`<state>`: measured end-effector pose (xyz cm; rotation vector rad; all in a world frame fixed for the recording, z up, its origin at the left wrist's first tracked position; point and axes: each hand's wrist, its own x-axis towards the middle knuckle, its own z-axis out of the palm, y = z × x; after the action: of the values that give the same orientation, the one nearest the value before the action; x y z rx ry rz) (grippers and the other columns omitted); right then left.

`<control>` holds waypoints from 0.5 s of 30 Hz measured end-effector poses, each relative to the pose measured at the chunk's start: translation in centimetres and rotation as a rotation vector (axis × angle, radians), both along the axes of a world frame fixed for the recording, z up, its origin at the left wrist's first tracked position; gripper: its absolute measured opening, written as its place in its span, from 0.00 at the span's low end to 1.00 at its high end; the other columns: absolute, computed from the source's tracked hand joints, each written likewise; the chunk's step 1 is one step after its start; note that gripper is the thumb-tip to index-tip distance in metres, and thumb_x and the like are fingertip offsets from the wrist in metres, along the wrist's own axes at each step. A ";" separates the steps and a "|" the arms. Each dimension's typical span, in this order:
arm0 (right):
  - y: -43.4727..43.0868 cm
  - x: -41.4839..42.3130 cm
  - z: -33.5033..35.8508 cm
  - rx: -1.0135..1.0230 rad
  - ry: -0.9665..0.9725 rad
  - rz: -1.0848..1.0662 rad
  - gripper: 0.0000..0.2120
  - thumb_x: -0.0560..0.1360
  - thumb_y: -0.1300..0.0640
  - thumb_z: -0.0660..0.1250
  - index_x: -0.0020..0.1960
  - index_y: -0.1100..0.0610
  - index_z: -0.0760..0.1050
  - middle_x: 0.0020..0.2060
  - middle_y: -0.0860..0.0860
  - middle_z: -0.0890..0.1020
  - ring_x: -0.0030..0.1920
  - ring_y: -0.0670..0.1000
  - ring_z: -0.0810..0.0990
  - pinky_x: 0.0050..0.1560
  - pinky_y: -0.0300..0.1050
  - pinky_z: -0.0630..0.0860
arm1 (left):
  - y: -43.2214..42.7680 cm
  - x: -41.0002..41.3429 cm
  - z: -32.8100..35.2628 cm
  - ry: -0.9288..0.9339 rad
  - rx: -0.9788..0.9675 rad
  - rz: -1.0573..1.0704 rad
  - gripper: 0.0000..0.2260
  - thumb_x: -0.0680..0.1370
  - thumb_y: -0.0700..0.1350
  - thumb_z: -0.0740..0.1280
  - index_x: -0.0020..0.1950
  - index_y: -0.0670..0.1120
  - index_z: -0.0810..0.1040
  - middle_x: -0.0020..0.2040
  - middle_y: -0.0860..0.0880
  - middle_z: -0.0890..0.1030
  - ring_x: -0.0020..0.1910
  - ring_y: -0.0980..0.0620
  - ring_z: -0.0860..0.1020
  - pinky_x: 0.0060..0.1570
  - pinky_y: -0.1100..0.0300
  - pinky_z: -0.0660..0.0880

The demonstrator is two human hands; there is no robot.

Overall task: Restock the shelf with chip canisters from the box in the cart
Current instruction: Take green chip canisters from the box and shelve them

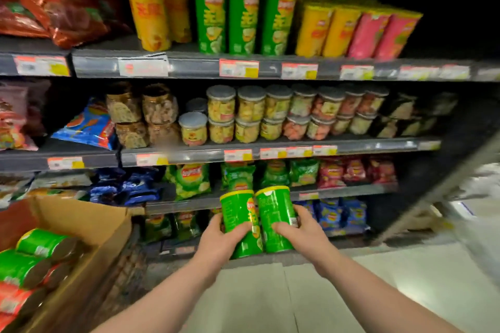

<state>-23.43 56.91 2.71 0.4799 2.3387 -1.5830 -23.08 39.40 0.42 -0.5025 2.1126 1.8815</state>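
I hold two green chip canisters upright and side by side in front of the lower shelves. My left hand [221,235] grips the left canister [238,213]. My right hand [300,230] grips the right canister [276,211]. The two cans touch each other. At the lower left an open cardboard box [89,222] holds more green canisters [40,244] and red ones [16,303] lying on their sides. On the top shelf [189,63] three tall green canisters [244,15] stand between yellow canisters [154,5] and shorter yellow and pink ones.
Clear snack jars [249,113] fill the middle shelf, with chip bags [189,178] on the shelves below. Red bags [54,5] lie at the top left. The dark cart frame [127,259] edges the box. Pale floor [351,292] runs under my arms.
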 end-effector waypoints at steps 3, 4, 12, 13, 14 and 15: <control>5.1 2.1 0.9 -0.001 0.038 -0.083 0.24 0.70 0.56 0.72 0.64 0.53 0.70 0.51 0.50 0.80 0.49 0.48 0.80 0.49 0.41 0.75 | 4.9 0.6 1.0 0.039 0.003 -0.076 0.22 0.71 0.52 0.74 0.61 0.49 0.73 0.52 0.50 0.80 0.47 0.55 0.79 0.43 0.62 0.73; 6.6 2.7 1.1 -0.002 0.044 -0.106 0.23 0.70 0.56 0.72 0.64 0.53 0.70 0.51 0.50 0.80 0.49 0.48 0.80 0.49 0.42 0.76 | 6.4 0.7 1.2 0.046 0.005 -0.099 0.22 0.71 0.51 0.74 0.61 0.49 0.73 0.52 0.50 0.81 0.47 0.55 0.79 0.42 0.64 0.73; 14.9 6.4 1.8 -0.072 0.114 -0.295 0.25 0.70 0.56 0.72 0.65 0.52 0.69 0.51 0.50 0.79 0.49 0.48 0.80 0.49 0.43 0.78 | 15.4 0.9 2.5 0.071 0.018 -0.299 0.19 0.71 0.50 0.74 0.57 0.51 0.71 0.48 0.55 0.79 0.48 0.54 0.80 0.52 0.56 0.77; 15.7 6.7 1.8 -0.086 0.117 -0.317 0.25 0.70 0.56 0.72 0.65 0.52 0.69 0.52 0.50 0.79 0.50 0.49 0.80 0.51 0.46 0.78 | 16.4 0.8 2.7 0.070 0.022 -0.314 0.18 0.72 0.49 0.74 0.57 0.52 0.70 0.47 0.55 0.79 0.48 0.53 0.80 0.52 0.55 0.77; 16.5 6.9 1.8 -0.096 0.118 -0.339 0.25 0.70 0.56 0.72 0.65 0.52 0.68 0.52 0.50 0.79 0.51 0.49 0.80 0.53 0.48 0.78 | 17.3 0.6 2.8 0.067 0.034 -0.333 0.19 0.72 0.48 0.73 0.58 0.52 0.69 0.47 0.55 0.78 0.49 0.52 0.80 0.53 0.54 0.77; 17.3 7.1 2.0 -0.104 0.121 -0.361 0.25 0.71 0.56 0.72 0.65 0.52 0.68 0.51 0.50 0.79 0.51 0.50 0.80 0.54 0.49 0.79 | 18.2 0.4 2.9 0.062 0.046 -0.353 0.20 0.72 0.48 0.73 0.60 0.52 0.68 0.48 0.55 0.78 0.49 0.51 0.80 0.53 0.53 0.77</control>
<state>-16.36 74.22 4.66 0.8427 2.3393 -1.9299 -22.66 57.55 3.28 -0.0540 2.0296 1.7547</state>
